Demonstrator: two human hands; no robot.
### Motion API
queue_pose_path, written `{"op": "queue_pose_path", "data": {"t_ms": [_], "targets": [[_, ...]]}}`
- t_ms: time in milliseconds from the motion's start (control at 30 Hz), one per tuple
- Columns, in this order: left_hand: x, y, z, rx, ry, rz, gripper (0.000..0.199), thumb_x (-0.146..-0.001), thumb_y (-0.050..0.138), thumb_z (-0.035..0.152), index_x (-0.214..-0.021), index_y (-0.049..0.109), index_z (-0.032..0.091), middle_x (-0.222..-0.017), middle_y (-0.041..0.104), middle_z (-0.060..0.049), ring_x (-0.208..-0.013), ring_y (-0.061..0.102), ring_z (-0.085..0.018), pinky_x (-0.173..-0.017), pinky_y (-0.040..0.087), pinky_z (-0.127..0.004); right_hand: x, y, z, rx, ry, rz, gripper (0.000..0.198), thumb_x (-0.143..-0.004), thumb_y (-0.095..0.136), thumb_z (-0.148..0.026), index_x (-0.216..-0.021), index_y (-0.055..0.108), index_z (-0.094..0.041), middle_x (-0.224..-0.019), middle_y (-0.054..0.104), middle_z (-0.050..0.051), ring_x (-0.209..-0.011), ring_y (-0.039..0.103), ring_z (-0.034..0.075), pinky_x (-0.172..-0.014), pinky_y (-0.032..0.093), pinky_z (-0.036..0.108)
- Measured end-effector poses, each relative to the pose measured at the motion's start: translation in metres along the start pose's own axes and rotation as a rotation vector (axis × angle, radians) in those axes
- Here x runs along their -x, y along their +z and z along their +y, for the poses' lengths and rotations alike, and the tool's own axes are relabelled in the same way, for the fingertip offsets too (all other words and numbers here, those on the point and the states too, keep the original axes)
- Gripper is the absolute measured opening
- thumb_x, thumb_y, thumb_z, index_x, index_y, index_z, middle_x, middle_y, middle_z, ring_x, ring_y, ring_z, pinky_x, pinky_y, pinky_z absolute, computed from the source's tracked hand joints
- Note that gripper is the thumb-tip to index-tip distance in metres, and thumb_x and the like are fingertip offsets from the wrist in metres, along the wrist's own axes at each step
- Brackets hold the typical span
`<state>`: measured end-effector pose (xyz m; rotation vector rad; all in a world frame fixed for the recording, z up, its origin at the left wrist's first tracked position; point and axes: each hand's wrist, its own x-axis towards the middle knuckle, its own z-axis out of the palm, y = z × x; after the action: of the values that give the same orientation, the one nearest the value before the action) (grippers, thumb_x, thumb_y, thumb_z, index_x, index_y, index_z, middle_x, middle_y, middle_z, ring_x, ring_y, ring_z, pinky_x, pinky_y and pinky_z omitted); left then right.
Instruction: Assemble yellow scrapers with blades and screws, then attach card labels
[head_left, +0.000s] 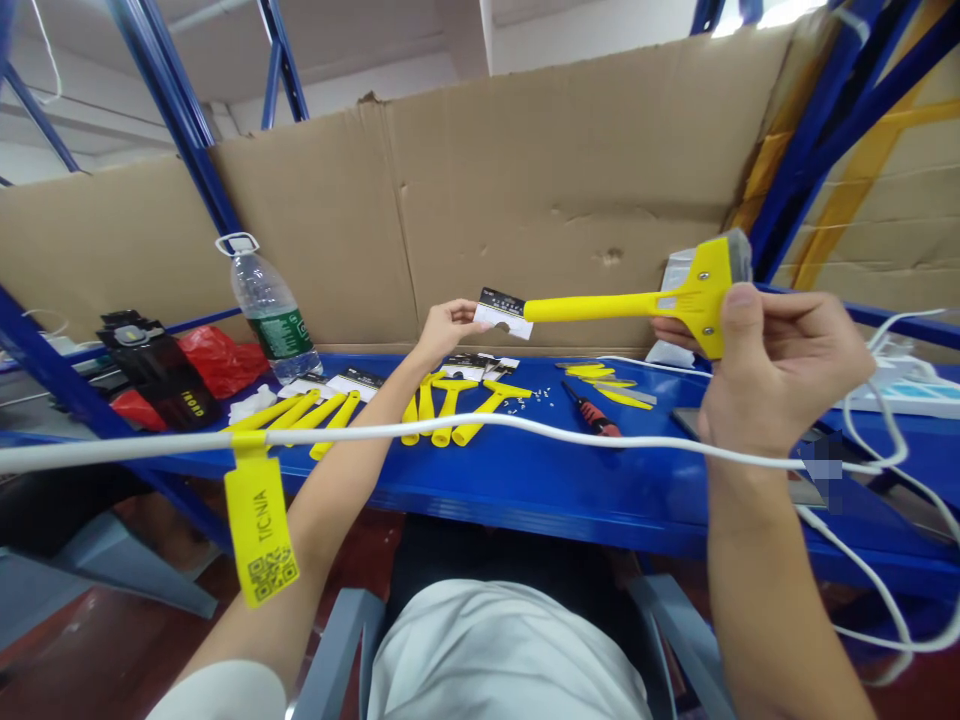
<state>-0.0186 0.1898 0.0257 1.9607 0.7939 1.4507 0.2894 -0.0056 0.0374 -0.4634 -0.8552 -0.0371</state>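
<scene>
My right hand [776, 355] grips the head of a yellow scraper [600, 307], raised above the table with its long handle pointing left. Its head has two screws and a greyish cover over the blade edge. With closed fingers my left hand [448, 328] pinches a black-and-white printed card [504, 313], which meets the handle's free end. Whether the handle passes through the card I cannot tell. Below lie several yellow scraper parts [448, 412], some with T-shaped heads, and more cards [355, 382].
A blue table [540, 490] carries a red-and-black screwdriver [595, 408], small screws [517, 404], thin yellow pieces [609, 384] and a water bottle [276, 315]. A white cable [555, 432] crosses the foreground with a yellow tag [261, 530]. Cardboard [525, 200] stands behind.
</scene>
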Motion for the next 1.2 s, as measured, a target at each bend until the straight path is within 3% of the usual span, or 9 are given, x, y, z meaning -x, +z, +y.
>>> {"op": "queue_pose_path", "data": {"t_ms": [100,300,533,867,1000,1200], "targets": [[0.002,0.001,0.003,0.009,0.009,-0.020,0.034,-0.068,0.101,0.038,-0.086,0.082,0.015,-0.099,0.086,-0.012,-0.100,0.081,-0.029,-0.100,0.064,-0.045,0.000,0.001,-0.001,-0.004,-0.021,0.022,0.052,-0.080,0.100,-0.066,-0.083,0.070,-0.023,-0.080,0.078,0.000,-0.074,0.089,0.033,-0.062,0.080,0.050],[0.008,0.005,0.015,0.017,0.072,-0.073,0.009,-0.075,0.084,0.022,-0.082,0.087,0.018,-0.120,0.087,-0.016,-0.117,0.080,-0.030,-0.106,0.065,-0.051,0.000,0.001,-0.003,-0.034,-0.016,0.007,0.051,-0.081,0.100,-0.064,-0.085,0.069,-0.024,-0.080,0.079,-0.001,-0.071,0.088,0.032,-0.064,0.081,0.051],[0.014,0.012,0.034,-0.012,0.264,-0.132,0.029,-0.072,0.067,0.006,-0.078,0.089,0.024,-0.118,0.088,-0.010,-0.115,0.081,-0.028,-0.111,0.062,-0.052,0.003,-0.001,-0.001,0.024,0.045,-0.165,0.045,-0.087,0.096,-0.059,-0.090,0.070,-0.022,-0.085,0.082,0.001,-0.069,0.088,0.027,-0.072,0.081,0.046],[0.023,0.017,0.058,0.086,0.226,-0.196,0.014,-0.083,0.081,0.014,-0.075,0.086,0.024,-0.121,0.088,-0.007,-0.128,0.079,-0.031,-0.122,0.056,-0.058,0.006,-0.001,-0.005,0.056,0.075,-0.277,0.044,-0.087,0.095,-0.058,-0.089,0.070,-0.023,-0.083,0.081,0.000,-0.066,0.086,0.026,-0.071,0.080,0.045],[0.025,0.013,0.056,0.128,0.111,-0.213,0.007,-0.082,0.090,0.027,-0.078,0.087,0.023,-0.127,0.087,-0.011,-0.131,0.078,-0.035,-0.110,0.063,-0.057,0.006,-0.001,-0.006,0.050,0.071,-0.281,0.043,-0.088,0.096,-0.057,-0.089,0.071,-0.022,-0.083,0.081,0.001,-0.065,0.086,0.026,-0.068,0.080,0.044],[0.030,0.018,0.059,0.212,0.064,-0.265,0.021,-0.075,0.100,0.030,-0.083,0.084,0.019,-0.130,0.085,-0.014,-0.121,0.080,-0.032,-0.104,0.065,-0.052,0.007,0.000,-0.008,0.080,0.066,-0.297,0.039,-0.090,0.093,-0.052,-0.089,0.069,-0.022,-0.080,0.079,0.000,-0.063,0.086,0.025,-0.065,0.078,0.039]]}}
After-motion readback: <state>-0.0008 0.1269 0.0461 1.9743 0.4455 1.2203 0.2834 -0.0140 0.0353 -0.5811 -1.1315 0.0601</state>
